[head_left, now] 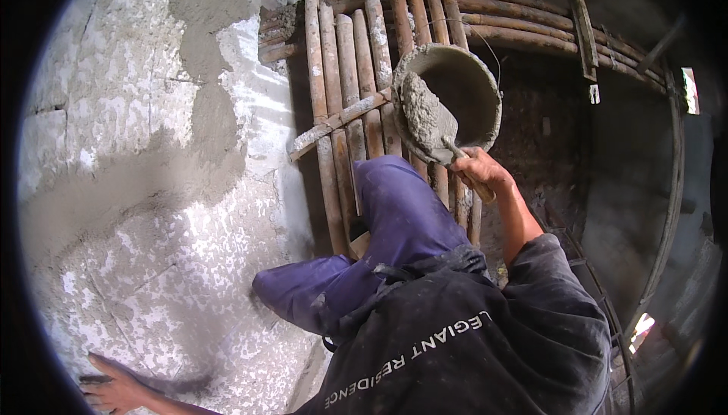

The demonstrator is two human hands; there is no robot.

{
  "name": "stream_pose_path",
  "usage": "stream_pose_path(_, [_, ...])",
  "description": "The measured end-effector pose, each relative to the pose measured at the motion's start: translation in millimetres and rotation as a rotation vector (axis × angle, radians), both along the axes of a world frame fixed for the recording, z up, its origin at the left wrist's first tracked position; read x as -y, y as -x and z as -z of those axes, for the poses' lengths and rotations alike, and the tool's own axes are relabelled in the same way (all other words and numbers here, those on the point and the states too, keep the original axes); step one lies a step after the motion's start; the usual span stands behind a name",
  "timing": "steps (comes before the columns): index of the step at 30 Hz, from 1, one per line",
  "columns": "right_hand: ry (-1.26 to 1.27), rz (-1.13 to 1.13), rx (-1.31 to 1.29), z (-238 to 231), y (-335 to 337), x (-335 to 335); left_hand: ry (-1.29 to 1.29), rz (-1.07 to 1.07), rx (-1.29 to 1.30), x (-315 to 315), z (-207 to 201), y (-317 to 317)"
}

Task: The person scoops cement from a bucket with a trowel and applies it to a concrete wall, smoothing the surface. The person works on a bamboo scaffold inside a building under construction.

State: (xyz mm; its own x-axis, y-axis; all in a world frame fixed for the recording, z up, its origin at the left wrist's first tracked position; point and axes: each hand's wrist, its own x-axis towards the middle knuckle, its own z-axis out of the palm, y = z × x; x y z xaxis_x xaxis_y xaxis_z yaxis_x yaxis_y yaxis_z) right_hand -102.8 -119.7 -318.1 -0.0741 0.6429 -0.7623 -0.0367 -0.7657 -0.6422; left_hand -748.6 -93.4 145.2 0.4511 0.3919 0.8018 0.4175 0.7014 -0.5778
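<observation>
My right hand is closed round the wooden handle of a trowel. A heap of wet grey mortar lies on its blade, which tilts over the near left part of a round bucket. The bucket's rim is crusted with mortar and its inside is in shadow. At the lower left, my left hand rests against the wall with its fingers spread, holding nothing. The wall is pale and speckled, and a band of smooth grey mortar covers part of it.
Beneath the bucket runs a platform of round poles, with a short crosspiece lying over them. More long poles stretch off to the right at the back. My bent legs are between the wall and the bucket. Dark space lies right of the platform.
</observation>
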Motion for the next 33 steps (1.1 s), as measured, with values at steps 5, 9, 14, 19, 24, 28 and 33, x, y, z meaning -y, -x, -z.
stream_pose_path(5, [-0.163,0.09,0.084,-24.7,21.6,-7.9,-0.011,-0.069,0.019,7.8,-5.4,6.3])
stream_pose_path(9, [-0.3,0.355,-0.067,-61.9,38.9,-20.0,0.017,0.031,0.078,-6.5,5.4,-15.7])
stream_pose_path(14, [-0.547,0.673,-0.038,-86.6,89.5,-72.9,0.052,0.036,0.19,-0.6,8.1,-31.0])
stream_pose_path(19, [-0.84,0.956,0.371,-86.5,198.9,-167.7,0.068,0.02,0.208,13.7,9.9,-18.1])
stream_pose_path(24, [-0.893,0.914,0.259,-65.9,363.4,-247.1,0.057,0.049,0.148,-10.7,6.1,-38.6])
stream_pose_path(28, [-0.986,0.11,-0.079,-117.1,430.5,-107.5,0.049,0.014,0.139,0.1,6.7,-26.1])
stream_pose_path(33, [-0.775,-0.037,0.185,-103.5,244.6,-82.2,0.054,0.012,0.132,-4.0,3.8,-29.3])
